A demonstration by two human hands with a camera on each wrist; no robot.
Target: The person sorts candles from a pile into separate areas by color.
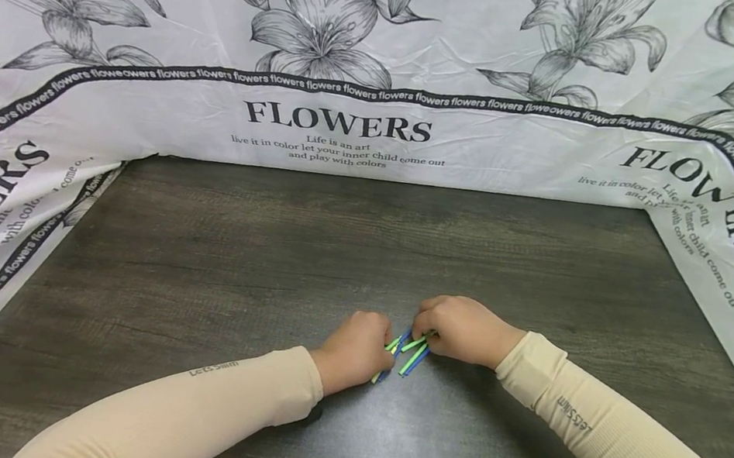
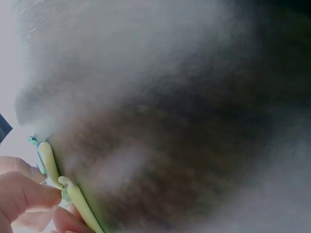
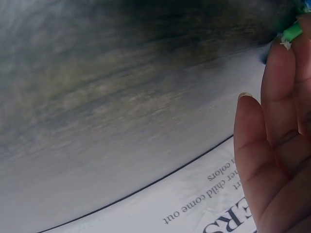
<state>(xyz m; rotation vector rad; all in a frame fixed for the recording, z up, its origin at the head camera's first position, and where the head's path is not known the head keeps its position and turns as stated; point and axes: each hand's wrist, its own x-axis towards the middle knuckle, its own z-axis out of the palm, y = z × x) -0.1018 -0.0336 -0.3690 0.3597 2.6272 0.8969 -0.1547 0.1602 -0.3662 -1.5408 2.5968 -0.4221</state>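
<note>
Several short, thin green and blue tubes (image 1: pixel 415 359) fan out in a small cluster between the two hands, low over the table. My left hand (image 1: pixel 360 349) pinches the cluster's left side between thumb and fingers. Close up in the left wrist view, a yellow-green tube (image 2: pixel 83 206) runs down past the fingertips, and a second tube meets it at a small knotted bend. My right hand (image 1: pixel 465 330) pinches the upper right ends. A green tube end (image 3: pixel 293 32) with a frayed white tip shows at its fingertips; the rest is cut off there.
Both hands work over a dark wood-grain table (image 1: pixel 252 244). White cloth (image 1: pixel 518 156) with flower prints and lettering hangs along its back and both sides. Pale sleeves (image 1: pixel 201 409) cover both forearms. A small dark object (image 1: pixel 314 413) shows beneath the left cuff.
</note>
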